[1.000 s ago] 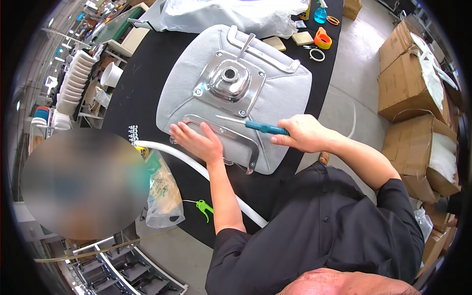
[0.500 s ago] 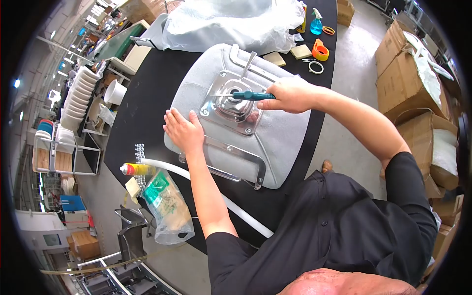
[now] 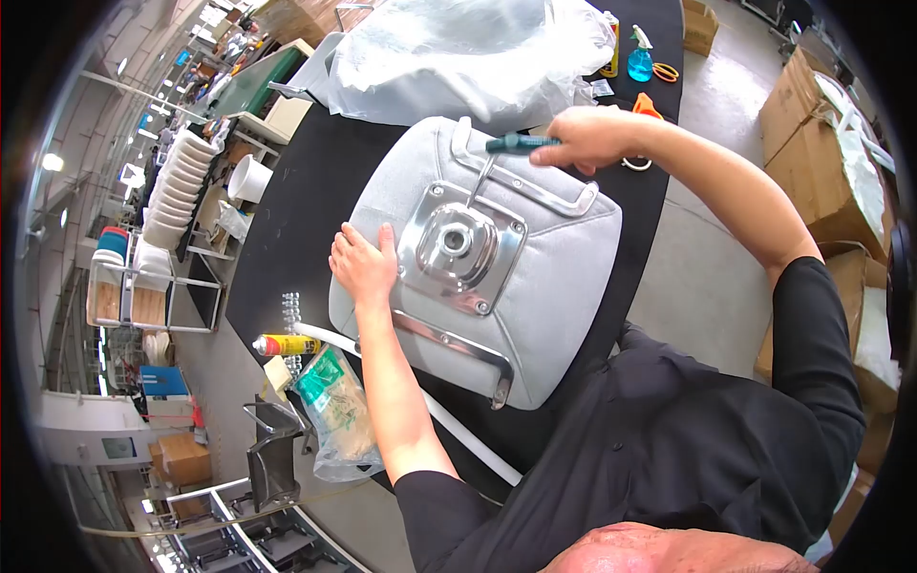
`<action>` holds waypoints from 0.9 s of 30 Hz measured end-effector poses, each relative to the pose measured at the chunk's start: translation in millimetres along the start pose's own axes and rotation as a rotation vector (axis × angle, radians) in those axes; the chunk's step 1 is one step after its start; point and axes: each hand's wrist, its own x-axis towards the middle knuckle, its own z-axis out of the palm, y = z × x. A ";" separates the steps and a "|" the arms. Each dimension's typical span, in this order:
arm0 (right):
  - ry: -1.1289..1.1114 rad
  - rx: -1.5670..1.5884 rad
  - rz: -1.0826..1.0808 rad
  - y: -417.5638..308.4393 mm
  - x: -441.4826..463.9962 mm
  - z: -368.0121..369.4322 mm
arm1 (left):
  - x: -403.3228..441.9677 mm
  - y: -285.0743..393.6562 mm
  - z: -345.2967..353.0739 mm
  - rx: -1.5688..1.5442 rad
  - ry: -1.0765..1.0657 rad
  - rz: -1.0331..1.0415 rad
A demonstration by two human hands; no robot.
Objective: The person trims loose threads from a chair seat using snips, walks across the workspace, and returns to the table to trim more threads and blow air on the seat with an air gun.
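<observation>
A grey padded seat (image 3: pixel 564 277) lies underside up, with a shiny metal plate (image 3: pixel 458 244) screwed at its middle and a metal bracket on either side. My left hand (image 3: pixel 366 263) rests flat on the seat's left edge, fingers stretched, holding nothing. My right hand (image 3: pixel 592 138) is wrapped round the dark green handle of a screwdriver (image 3: pixel 516 144) above the upper bracket (image 3: pixel 521 181). Whether the screwdriver's tip touches anything is hard to tell near the plate's lever (image 3: pixel 482 179).
Plastic-wrapped furniture (image 3: pixel 458 62) lies at the table's back. A spray bottle (image 3: pixel 640 62) and scissors (image 3: pixel 666 73) are at back right. Near the left edge are a yellow-red can (image 3: pixel 287 345), a plastic bag (image 3: pixel 339 411) and a white tube (image 3: pixel 468 441). Cardboard boxes (image 3: pixel 812 153) stand right.
My right hand has carried the screwdriver from the lower bracket, over the plate, to the upper bracket. My left hand has shifted up along the seat's left edge and lies flat.
</observation>
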 end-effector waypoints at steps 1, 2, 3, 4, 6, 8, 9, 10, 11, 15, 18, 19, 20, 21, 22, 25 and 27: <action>0.034 0.051 -0.017 23.3 19.2 -1.8 | 6.6 0.6 4.3 -0.008 -0.001 0.035; 0.017 0.033 -0.030 32.2 27.0 -7.2 | 12.2 4.9 5.6 -0.014 -0.006 0.068; 0.001 0.014 -0.045 40.6 35.3 -14.1 | 17.8 11.3 7.6 0.001 -0.015 0.058; -0.041 0.014 -0.105 49.5 40.2 -20.7 | 26.0 18.0 9.3 0.009 -0.059 0.045; -0.055 0.001 -0.160 70.5 59.5 -34.4 | 47.6 36.1 12.1 0.033 -0.116 0.026; 0.003 -0.008 -0.155 89.3 82.8 -46.1 | 65.7 53.6 20.7 0.006 -0.155 0.083; 0.000 0.011 -0.165 97.8 90.0 -51.4 | 73.9 61.9 25.0 0.020 -0.180 0.080; -0.046 0.019 -0.226 105.2 92.8 -54.7 | 84.1 69.8 29.1 0.009 -0.197 0.083; -0.063 0.034 -0.228 113.6 98.3 -57.5 | 92.4 76.8 34.2 -0.004 -0.215 0.087; -0.080 0.058 -0.223 137.6 102.2 -63.7 | 119.0 97.9 40.4 0.023 -0.334 0.041; -0.208 0.107 -0.316 150.0 108.8 -68.8 | 143.8 96.7 50.7 -0.038 -0.435 -0.020; -0.214 0.117 -0.317 152.1 113.9 -67.2 | 149.7 96.4 50.3 -0.096 -0.505 -0.067; -0.168 0.090 -0.313 150.8 117.6 -66.0 | 154.9 94.3 49.7 -0.142 -0.553 -0.106; -0.120 0.061 -0.305 149.1 119.4 -66.6 | 159.4 92.5 49.5 -0.141 -0.561 -0.097; -0.192 0.125 -0.326 148.2 116.5 -66.8 | 162.1 90.1 49.1 -0.215 -0.594 -0.137; 0.105 -0.018 -0.387 161.4 129.4 -52.6 | 158.7 96.5 49.3 -0.269 -0.611 -0.185; 0.036 -0.020 -0.319 171.5 120.5 -57.3 | 157.9 100.7 49.5 -0.166 -0.534 -0.141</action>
